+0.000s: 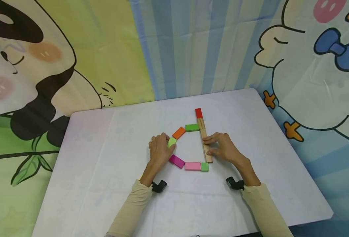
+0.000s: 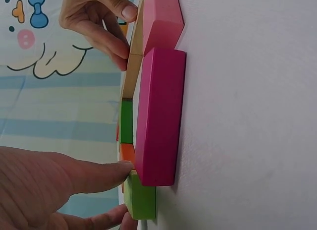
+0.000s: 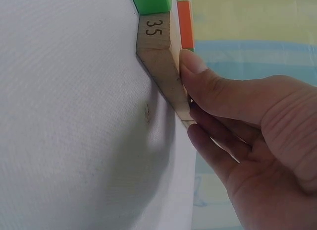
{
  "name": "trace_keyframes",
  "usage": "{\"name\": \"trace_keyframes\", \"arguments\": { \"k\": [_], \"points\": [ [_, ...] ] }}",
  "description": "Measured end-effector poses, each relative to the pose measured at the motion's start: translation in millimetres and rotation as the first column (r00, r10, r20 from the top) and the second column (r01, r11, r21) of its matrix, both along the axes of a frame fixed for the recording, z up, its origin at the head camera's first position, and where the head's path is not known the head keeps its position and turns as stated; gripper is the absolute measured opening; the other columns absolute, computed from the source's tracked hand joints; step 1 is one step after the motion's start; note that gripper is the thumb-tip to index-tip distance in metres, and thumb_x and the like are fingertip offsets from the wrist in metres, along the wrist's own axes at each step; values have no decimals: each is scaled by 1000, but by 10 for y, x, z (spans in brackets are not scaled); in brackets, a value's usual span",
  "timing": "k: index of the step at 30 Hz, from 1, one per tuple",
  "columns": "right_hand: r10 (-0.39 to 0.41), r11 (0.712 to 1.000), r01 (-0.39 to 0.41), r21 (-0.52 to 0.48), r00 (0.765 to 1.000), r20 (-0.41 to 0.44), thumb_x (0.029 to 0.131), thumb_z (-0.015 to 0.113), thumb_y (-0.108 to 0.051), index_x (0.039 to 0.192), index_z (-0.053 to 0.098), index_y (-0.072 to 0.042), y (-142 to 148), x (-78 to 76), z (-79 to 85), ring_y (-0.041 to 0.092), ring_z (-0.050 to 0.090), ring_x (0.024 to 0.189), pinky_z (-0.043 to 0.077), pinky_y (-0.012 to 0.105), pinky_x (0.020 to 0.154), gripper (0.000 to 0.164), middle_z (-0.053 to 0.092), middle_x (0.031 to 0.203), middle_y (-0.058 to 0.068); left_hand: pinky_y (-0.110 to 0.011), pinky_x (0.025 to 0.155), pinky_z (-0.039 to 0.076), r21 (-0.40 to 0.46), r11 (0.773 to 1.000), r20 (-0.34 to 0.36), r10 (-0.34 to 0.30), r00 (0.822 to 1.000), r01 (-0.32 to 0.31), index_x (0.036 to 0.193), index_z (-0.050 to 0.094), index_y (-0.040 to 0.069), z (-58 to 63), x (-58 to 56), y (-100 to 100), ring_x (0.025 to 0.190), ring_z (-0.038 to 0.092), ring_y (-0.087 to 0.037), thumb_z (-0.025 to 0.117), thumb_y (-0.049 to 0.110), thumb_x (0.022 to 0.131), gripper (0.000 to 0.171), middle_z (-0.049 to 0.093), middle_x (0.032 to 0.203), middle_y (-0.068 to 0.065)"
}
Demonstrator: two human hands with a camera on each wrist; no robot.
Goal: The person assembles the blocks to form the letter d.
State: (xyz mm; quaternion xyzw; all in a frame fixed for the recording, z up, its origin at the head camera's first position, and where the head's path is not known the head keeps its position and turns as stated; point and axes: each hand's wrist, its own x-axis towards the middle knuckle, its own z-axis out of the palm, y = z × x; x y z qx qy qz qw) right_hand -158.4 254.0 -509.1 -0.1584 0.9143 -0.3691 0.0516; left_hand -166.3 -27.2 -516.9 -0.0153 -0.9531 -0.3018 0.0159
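On the white table, coloured and plain wooden blocks form a D-like outline. My left hand (image 1: 159,149) pinches a lime green block (image 2: 141,195) between thumb and fingers at the outline's left. Beside it lie an orange block (image 1: 179,132) and a magenta block (image 1: 177,161). My right hand (image 1: 226,148) holds a long plain wooden block (image 3: 166,76), its end stamped 35, with thumb and fingertips at its sides. That block belongs to the straight right side, which a shorter wooden block (image 1: 201,123) and a red block (image 1: 198,113) continue away from me.
A green block (image 1: 192,127) bridges the orange block and the wooden row at the top. Along the bottom, a pink block (image 1: 193,166) meets a small green block (image 1: 204,167) near the wooden end. Cartoon-printed curtains (image 1: 186,49) hang behind the white table (image 1: 103,164).
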Motion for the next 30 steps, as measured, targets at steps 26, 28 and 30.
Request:
{"name": "trace_keyframes", "arguments": {
  "k": [26,28,30],
  "points": [
    [-11,1000,11,12,1000,4,76,96,1,124,81,-1,-16,-6,3,38,68,133,47,61,119,50,78,136,11,-37,78,30,-78,997,-38,3,999,-6,115,65,0,52,847,18,86,44,-24,103,34,74,65,60,91,-11],
    [-10,1000,10,11,1000,3,76,96,1,124,81,-1,-19,-6,-1,37,68,133,47,61,119,50,78,136,11,-37,78,29,-85,996,-43,8,999,-12,114,65,1,10,857,32,85,43,-23,103,34,73,65,59,90,-11],
    [-9,1000,9,10,1000,-1,76,96,1,124,81,-1,-25,-2,-1,37,68,133,47,61,119,50,78,136,11,-37,77,28,-80,997,-54,11,998,-15,112,64,1,-22,865,36,84,42,-23,103,33,73,64,57,88,-10]
  ]
}}
